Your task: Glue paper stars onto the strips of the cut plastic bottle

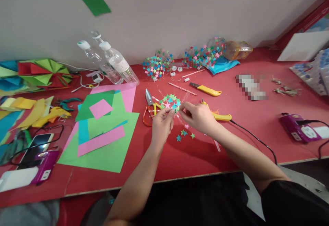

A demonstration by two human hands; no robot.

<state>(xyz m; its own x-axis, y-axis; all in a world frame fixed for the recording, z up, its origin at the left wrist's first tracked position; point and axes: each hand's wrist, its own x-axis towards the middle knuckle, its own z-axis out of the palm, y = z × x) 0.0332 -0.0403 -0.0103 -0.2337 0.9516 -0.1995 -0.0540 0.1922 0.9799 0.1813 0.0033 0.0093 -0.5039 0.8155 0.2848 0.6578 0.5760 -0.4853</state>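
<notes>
My left hand [163,123] is closed, its fingertips pinching the near edge of a rounded piece covered with paper stars [169,100] in green, blue and pink. My right hand [200,118] is closed at the same piece's right edge, its fingertips meeting the left ones; how much each holds is partly hidden. Several loose stars [184,133] lie on the table below the hands. Left of the piece rest scissors [149,104] with orange and yellow handles, partly covered. A yellow glue gun [222,117] lies just behind and right of my right hand.
Star-covered balls [156,64] stand against the wall beside a plastic jar [238,50]. A yellow box cutter [209,90] and striped straws [182,88] lie behind my hands. Left are coloured paper sheets [113,161], plastic bottles [119,64] and a phone [38,147]. A purple power strip [298,127] sits right.
</notes>
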